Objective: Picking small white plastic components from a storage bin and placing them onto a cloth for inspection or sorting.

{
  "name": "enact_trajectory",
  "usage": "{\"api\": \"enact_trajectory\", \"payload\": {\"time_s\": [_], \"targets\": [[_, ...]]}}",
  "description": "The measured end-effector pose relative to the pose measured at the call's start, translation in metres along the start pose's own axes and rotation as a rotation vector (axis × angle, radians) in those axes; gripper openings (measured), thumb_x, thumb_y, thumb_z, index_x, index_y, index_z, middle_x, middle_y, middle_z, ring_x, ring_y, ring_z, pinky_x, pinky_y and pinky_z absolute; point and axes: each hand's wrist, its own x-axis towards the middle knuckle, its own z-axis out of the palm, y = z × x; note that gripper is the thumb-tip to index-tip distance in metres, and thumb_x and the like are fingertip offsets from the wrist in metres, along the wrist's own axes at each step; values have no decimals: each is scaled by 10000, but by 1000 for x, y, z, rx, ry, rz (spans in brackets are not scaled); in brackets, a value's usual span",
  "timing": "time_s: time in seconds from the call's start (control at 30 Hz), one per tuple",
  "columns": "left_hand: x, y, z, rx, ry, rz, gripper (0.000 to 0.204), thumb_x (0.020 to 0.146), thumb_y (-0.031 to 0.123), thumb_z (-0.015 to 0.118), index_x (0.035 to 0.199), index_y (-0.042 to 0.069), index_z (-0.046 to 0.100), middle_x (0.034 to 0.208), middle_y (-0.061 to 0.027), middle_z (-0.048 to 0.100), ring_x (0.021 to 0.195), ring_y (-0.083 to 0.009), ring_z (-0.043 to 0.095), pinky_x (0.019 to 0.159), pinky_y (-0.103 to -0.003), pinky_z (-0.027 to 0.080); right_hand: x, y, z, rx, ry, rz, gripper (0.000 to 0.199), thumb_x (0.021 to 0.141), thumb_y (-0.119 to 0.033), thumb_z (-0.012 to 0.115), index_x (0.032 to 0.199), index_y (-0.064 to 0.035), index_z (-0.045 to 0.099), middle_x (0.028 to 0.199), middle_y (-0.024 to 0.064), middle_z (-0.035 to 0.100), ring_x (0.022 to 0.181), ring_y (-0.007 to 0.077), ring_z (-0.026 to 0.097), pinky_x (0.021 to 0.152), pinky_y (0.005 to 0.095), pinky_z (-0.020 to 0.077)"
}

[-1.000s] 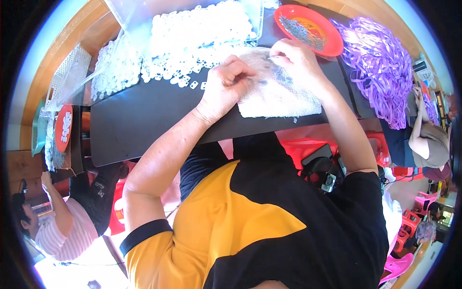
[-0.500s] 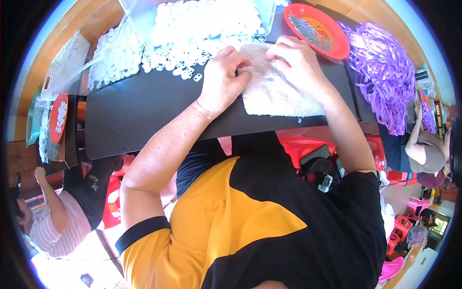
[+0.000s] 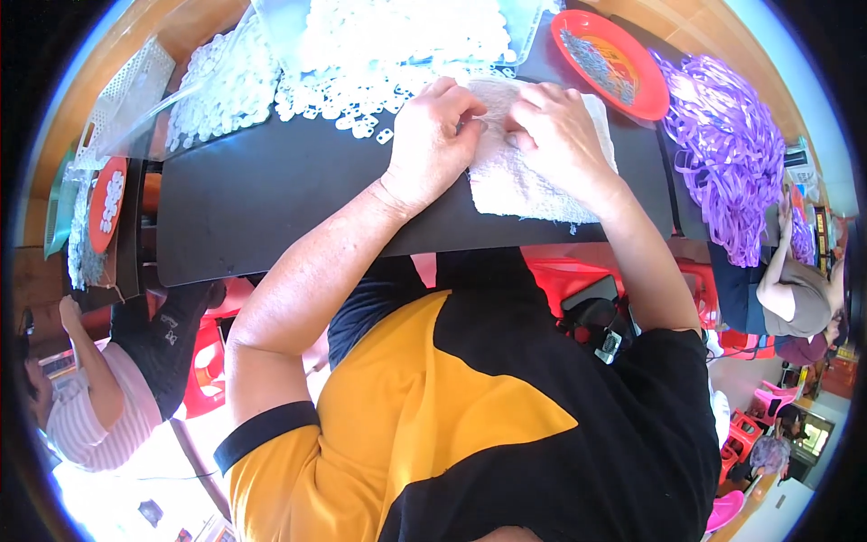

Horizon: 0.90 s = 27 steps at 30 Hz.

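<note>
A white towelling cloth lies on the dark table under both hands. My left hand rests at the cloth's left edge, its thumb and fingers curled into a pinch. Over the middle of the cloth is my right hand, fingers bent and pressed together. Whatever either hand holds is too small or hidden to make out. Just beyond my left hand, small white plastic pieces with holes are spread loosely. Behind my right hand stands a red plate bearing many thin grey metal pieces.
A clear bin heaped with white pieces stands at the back, another pile to its left. Purple ribbons lie in a heap at the right. The dark table ends near my lap. People sit at both sides.
My right hand has come nearer to me over the cloth, its fingers more curled. My left hand keeps its pinch. The whole view has shifted slightly.
</note>
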Motion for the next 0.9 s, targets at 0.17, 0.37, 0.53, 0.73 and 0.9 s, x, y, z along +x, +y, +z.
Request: {"api": "enact_trajectory", "payload": {"time_s": [0.17,0.37,0.53,0.73,0.9], "targets": [[0,0,-1,-61,8,-60,118,800,42,700,905,8,659,820,-62,604,719,-143,617,656,-262,505,2,-5,-4,-2,73,-3,101,775,-130,658,855,-75,627,967,82,603,1011,268,558,830,419,388],[9,17,-17,-502,-208,-470,158,903,170,645,914,13,664,759,-34,642,652,-94,590,551,-217,447,12,-13,-21,130,217,-26,73,809,-133,636,853,-81,610,902,62,604,879,255,595,749,395,405],[16,10,-27,-939,-263,-648,181,942,155,584,930,-15,646,748,-65,644,606,-117,594,489,-227,431,24,-16,-29,230,283,-82,72,832,-141,620,839,-76,589,868,55,598,825,250,599,715,386,407],[20,4,-38,-1060,-258,-653,157,933,112,558,939,-22,640,753,-77,631,599,-143,590,474,-238,427,38,-21,-33,277,317,-181,78,812,-36,623,836,-21,550,782,70,535,722,236,552,678,342,419],[22,3,-39,-1058,-160,-637,162,918,129,572,929,-17,641,736,-69,619,589,-140,581,472,-239,425,43,-22,-20,548,349,-62,82,840,26,622,912,-1,593,853,51,601,819,151,612,703,255,463]]}}
